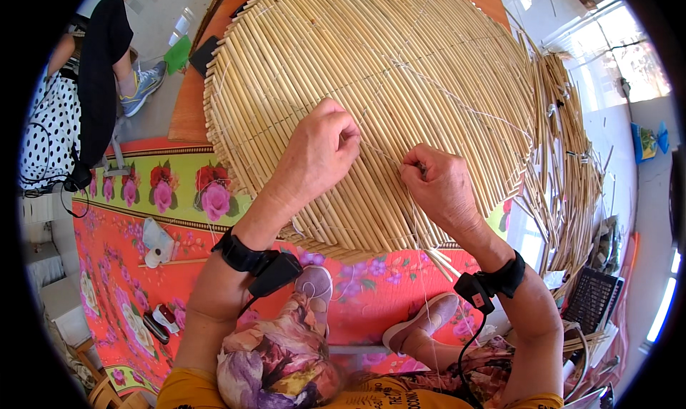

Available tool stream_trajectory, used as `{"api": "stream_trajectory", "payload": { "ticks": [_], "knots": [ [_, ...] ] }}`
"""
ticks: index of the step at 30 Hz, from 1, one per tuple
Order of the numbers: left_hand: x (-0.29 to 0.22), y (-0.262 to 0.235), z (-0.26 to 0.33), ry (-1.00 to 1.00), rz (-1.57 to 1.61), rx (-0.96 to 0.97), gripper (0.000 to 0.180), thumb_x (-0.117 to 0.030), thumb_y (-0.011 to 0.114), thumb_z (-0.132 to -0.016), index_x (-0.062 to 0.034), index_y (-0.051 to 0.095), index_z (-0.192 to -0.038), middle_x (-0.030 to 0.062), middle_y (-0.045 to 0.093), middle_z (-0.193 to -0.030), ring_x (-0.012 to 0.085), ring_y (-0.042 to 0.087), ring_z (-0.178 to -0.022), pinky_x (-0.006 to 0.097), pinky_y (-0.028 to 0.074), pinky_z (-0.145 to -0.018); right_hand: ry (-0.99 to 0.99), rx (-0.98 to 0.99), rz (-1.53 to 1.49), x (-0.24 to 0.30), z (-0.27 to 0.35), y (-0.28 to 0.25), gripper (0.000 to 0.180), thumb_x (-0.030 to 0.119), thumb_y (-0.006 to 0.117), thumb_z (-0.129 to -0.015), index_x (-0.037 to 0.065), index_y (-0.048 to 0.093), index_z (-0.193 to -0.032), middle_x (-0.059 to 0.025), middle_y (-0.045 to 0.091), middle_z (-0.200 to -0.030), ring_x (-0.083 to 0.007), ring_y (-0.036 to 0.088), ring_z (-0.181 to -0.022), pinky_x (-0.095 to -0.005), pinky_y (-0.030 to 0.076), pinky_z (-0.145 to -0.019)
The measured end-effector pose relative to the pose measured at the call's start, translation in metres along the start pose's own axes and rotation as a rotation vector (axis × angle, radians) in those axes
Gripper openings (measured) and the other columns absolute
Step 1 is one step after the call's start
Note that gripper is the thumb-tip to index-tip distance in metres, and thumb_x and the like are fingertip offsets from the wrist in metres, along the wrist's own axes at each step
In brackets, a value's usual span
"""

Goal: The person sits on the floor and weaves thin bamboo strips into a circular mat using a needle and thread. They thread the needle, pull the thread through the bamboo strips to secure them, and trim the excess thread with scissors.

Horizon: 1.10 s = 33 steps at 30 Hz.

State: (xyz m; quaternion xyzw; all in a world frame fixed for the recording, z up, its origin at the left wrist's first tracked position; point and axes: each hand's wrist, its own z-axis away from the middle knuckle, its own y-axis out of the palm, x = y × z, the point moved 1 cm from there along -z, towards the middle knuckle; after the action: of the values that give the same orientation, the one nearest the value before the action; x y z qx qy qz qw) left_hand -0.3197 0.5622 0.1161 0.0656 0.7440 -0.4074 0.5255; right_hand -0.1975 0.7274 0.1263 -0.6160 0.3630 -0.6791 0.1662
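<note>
A large round mat of pale reed stalks (307, 73), bound side by side with thread, lies before me on a brown table. Over its near middle are both my hands. My left hand (319, 148) is closed, thumb and fingers pinched together on thin white thread. To its right, my right hand (437, 180) is closed too, its fingertips pinching the same thread low over the stalks. The thread (382, 152) runs between the two hands; more of it crosses the mat toward the right rim and hangs down past the near edge. Whether a needle is in my fingers, I cannot make out.
Loose reed stalks (572, 173) are heaped along the right. A red flowered cloth (107, 245) spreads below and to the left, bearing a roll of thread (153, 257) and small items. Another person (100, 80) sits at the far left. A black crate (592, 295) stands lower right.
</note>
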Motion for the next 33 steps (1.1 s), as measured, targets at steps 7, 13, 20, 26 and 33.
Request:
{"api": "stream_trajectory", "payload": {
  "ticks": [7, 13, 20, 26, 33],
  "knots": [
    [0.0038, 0.0019, -0.0002, 0.046, -0.037, -0.016, 0.011, 0.003, 0.065, -0.075, 0.0021, 0.054, -0.072, 0.0123, 0.054, -0.081, 0.0267, 0.058, -0.071, 0.037, 0.049, -0.066, -0.012, 0.005, -0.002, -0.0001, 0.0022, -0.0005, 0.007, 0.007, 0.06, -0.077, 0.0, 0.061, -0.075, -0.0171, 0.06, -0.064, -0.0331, 0.061, -0.057, -0.0401, 0.048, -0.053],
    [0.0046, 0.0036, -0.0005, 0.013, -0.012, -0.035, 0.012, 0.004, 0.066, -0.074, 0.0025, 0.054, -0.07, 0.0124, 0.054, -0.081, 0.0268, 0.06, -0.07, 0.037, 0.05, -0.065, 0.002, 0.013, 0.004, 0.0, 0.003, -0.0011, 0.007, 0.007, 0.06, -0.077, 0.0, 0.061, -0.075, -0.0169, 0.06, -0.065, -0.033, 0.061, -0.057, -0.04, 0.048, -0.053],
    [0.0077, 0.0049, -0.0017, -0.001, -0.005, -0.071, 0.013, 0.004, 0.067, -0.072, 0.0033, 0.054, -0.07, 0.0124, 0.053, -0.08, 0.0273, 0.06, -0.069, 0.037, 0.051, -0.064, 0.01, 0.011, 0.0, 0.0008, 0.0033, -0.001, 0.006, 0.006, 0.059, -0.077, 0.0, 0.061, -0.075, -0.0173, 0.06, -0.066, -0.0331, 0.061, -0.057, -0.0401, 0.049, -0.054],
    [0.0051, 0.0059, -0.0013, -0.002, -0.026, -0.1, 0.013, 0.004, 0.066, -0.072, 0.0029, 0.054, -0.071, 0.0126, 0.053, -0.08, 0.028, 0.06, -0.069, 0.037, 0.051, -0.063, -0.002, 0.012, -0.001, -0.0004, 0.0038, -0.0011, 0.006, 0.006, 0.059, -0.077, 0.0, 0.061, -0.076, -0.017, 0.06, -0.066, -0.0336, 0.061, -0.058, -0.0399, 0.049, -0.054],
    [0.0013, 0.0052, 0.0016, -0.014, -0.033, -0.09, 0.017, 0.005, 0.065, -0.074, -0.0011, 0.056, -0.087, 0.0104, 0.054, -0.092, 0.0258, 0.061, -0.069, 0.036, 0.051, -0.063, 0.006, 0.011, -0.002, 0.0001, 0.0043, -0.0011, 0.006, 0.007, 0.06, -0.077, 0.001, 0.061, -0.077, -0.0161, 0.061, -0.068, -0.0335, 0.062, -0.06, -0.0403, 0.049, -0.056]
  ]
}}
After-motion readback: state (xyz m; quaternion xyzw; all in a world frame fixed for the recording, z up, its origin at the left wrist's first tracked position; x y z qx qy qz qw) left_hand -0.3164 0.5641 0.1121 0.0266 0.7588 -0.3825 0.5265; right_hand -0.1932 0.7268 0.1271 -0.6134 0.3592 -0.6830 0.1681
